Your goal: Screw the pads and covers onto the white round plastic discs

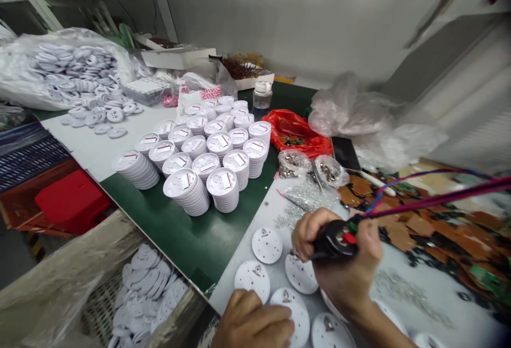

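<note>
My right hand [339,263] is closed around a black electric screwdriver [334,239] with a red switch; its tip is hard to make out near a white round plastic disc [302,274]. At the bottom edge my left hand [253,320] has its fingers curled, with the fingertips over another white disc [297,313]. Whatever those fingers hold, if anything, is hidden. More discs with small holes and a metal piece each lie around the hands, among them one disc [266,245] ahead and one [252,280] beside the left hand.
Stacks of white round covers [187,191] stand on the green mat [191,244]. Small bags of metal parts [293,163], a red bag [297,132] and loose screws lie ahead. Brown boards [399,231] spread at right. A cable [435,199] runs to the screwdriver. A crate of discs [147,289] stands lower left.
</note>
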Tool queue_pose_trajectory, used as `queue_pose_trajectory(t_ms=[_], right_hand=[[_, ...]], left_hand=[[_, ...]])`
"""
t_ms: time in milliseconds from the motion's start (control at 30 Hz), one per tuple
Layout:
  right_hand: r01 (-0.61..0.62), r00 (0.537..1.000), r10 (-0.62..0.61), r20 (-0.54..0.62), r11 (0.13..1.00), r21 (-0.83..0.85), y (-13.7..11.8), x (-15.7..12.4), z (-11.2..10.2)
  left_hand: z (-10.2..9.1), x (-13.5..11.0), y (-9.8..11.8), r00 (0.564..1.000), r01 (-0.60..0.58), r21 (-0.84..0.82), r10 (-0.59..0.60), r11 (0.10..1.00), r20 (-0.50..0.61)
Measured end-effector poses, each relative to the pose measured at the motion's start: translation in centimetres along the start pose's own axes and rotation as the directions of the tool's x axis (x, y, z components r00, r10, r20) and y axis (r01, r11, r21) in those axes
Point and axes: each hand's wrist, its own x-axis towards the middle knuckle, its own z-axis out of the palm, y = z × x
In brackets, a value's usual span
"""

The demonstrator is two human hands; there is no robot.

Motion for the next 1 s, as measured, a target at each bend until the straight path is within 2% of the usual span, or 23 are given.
queue_pose_trajectory(t_ms=[100, 167, 233, 300, 400, 567, 667, 767, 833, 900, 1000], right_hand=[[0.009, 1.000, -0.010, 0.010, 1.000, 0.022, -1.7, -0.5, 0.0], [-0.009, 1.000, 0.008, 0.018, 0.999, 0.047, -2.7, -1.0, 0.0], [-0.036, 0.999, 0.035, 0.015, 0.997, 0.074, -3.4, -1.5, -0.1], [-0.052, 0.999, 0.051, 0.009, 0.994, 0.092, -4.0, -2.0, -0.3], [-0.055, 0.998, 0.055, 0.005, 0.993, 0.104, -4.6, -2.8, -0.9], [-0.046, 0.999, 0.048, -0.013, 0.990, 0.130, -5.4, -4.0, -1.7], [-0.056, 0.998, 0.056, 0.002, 0.987, 0.148, -6.2, -4.7, -2.2], [-0.068, 0.997, 0.062, 0.036, 0.980, 0.185, -7.0, -5.9, -3.2], [-0.103, 0.993, 0.091, 0.069, 0.975, 0.197, -7.5, -7.0, -4.3], [-0.154, 0.986, 0.139, 0.092, 0.972, 0.176, -7.8, -8.3, -5.5], [-0.207, 0.977, 0.198, 0.082, 0.972, 0.115, -7.4, -10.1, -7.0]], left_hand=[[-0.5, 1.8, -0.3, 0.984, 0.173, -0.153, -0.178, 0.973, -0.022], [-0.3, 3.3, -0.4, 0.960, 0.277, -0.212, -0.279, 0.937, 0.018], [0.1, 4.7, -0.5, 0.943, 0.333, -0.249, -0.326, 0.909, 0.069], [0.6, 5.7, -0.6, 0.941, 0.338, -0.287, -0.319, 0.896, 0.111], [1.1, 6.4, -0.6, 0.957, 0.284, -0.305, -0.251, 0.909, 0.146], [1.5, 6.4, -0.5, 0.983, 0.088, -0.300, -0.035, 0.950, 0.178], [1.6, 6.7, 0.0, 0.968, -0.022, -0.298, 0.095, 0.954, 0.231], [1.6, 7.2, 1.1, 0.957, -0.022, -0.382, 0.130, 0.924, 0.258], [1.6, 7.2, 1.9, 0.964, 0.008, -0.451, 0.114, 0.892, 0.241], [1.9, 6.8, 2.5, 0.972, -0.010, -0.440, 0.113, 0.898, 0.207], [3.2, 5.5, 2.9, 0.979, -0.131, -0.316, 0.173, 0.940, 0.109]])
